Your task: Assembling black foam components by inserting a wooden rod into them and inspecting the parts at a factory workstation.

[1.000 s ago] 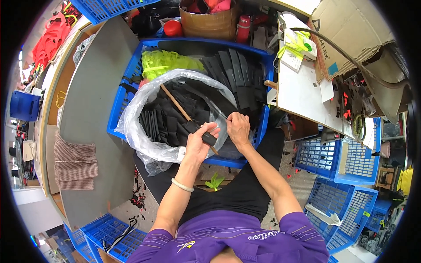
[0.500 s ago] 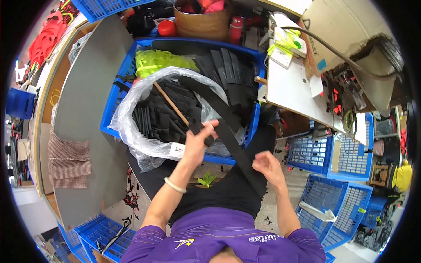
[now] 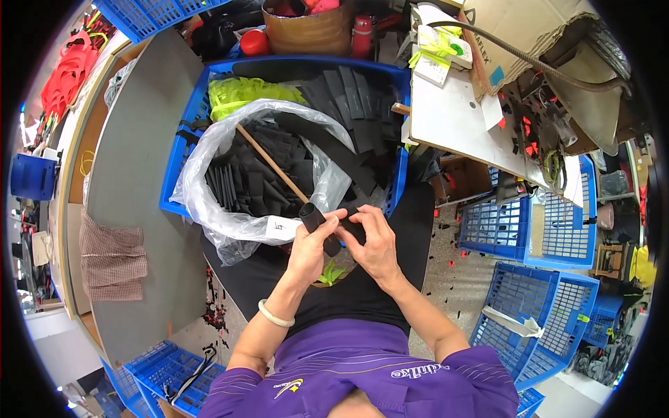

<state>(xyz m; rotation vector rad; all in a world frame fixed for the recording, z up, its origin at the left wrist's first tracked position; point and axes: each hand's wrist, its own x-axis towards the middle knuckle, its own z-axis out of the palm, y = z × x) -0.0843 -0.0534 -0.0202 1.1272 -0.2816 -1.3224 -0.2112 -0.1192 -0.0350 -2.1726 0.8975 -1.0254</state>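
Note:
My left hand point(image 3: 309, 249) is closed around a short black roll point(image 3: 311, 216), from which a thin wooden stick point(image 3: 268, 160) slants up over the bag. Close beside it, my right hand point(image 3: 376, 245) is bent with its fingertips at the dark fabric beside the roll, seemingly pinching it. A long black strip point(image 3: 331, 145) arches out of the clear plastic bag point(image 3: 191, 191) toward my hands; its lower end is partly hidden by the fingers. Many flat black pieces point(image 3: 254, 184) fill the bag, which sits in a blue crate point(image 3: 169, 182) before my lap.
Neon yellow material point(image 3: 251, 96) and more black strips point(image 3: 355, 101) share the crate. A grey board point(image 3: 146, 188) stands at the left, a cluttered white table point(image 3: 446, 122) at the right. Blue crates point(image 3: 519, 320) lie on the floor to the right; a brown drum point(image 3: 306, 31) stands behind.
My right hand has moved left and up from beside the strip to meet my left hand at the roll. The strip's free length no longer stretches across my right thigh.

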